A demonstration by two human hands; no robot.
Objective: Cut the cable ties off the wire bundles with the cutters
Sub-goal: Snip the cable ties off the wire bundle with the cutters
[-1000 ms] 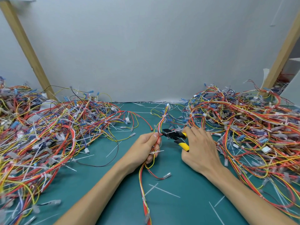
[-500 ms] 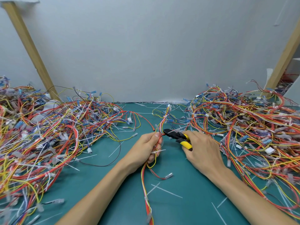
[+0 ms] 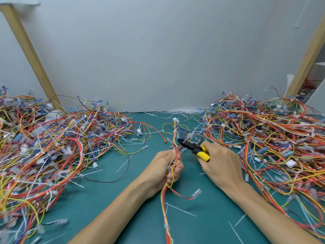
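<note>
1. Gripping a thin wire bundle [image 3: 163, 208] in curled fingers, the left hand [image 3: 165, 166] sits near the middle of the green surface [image 3: 211, 224]. The bundle runs from the near edge up through the fist to a white connector [image 3: 175, 120] towards the far edge.
2. The right hand [image 3: 221, 164] is clasped round the yellow handles of the cutters [image 3: 194, 149], just right of the left hand. Their black nose points left at the bundle just above the left thumb. Whether the blades touch a tie cannot be told.
3. A red wire ending in a clear-sleeved terminal [image 3: 196, 193] loops out of the bundle below the left hand and lies on the surface between the forearms.
4. A large left heap [image 3: 52, 147] of tangled red, yellow and blue wires covers the surface's left side.
5. A right heap [image 3: 263, 138] covers the right side. Its nearest loops lie just behind and beside the right hand and crowd the cutters' far side.
6. Loose cable ties [image 3: 181, 210], thin and pale, lie scattered on the bare strip between the heaps and along the far edge.
7. A white wall [image 3: 158, 50] rises at the far edge, with a slanted wooden post [image 3: 29, 55] near the left corner and another [image 3: 307, 55] near the right.
</note>
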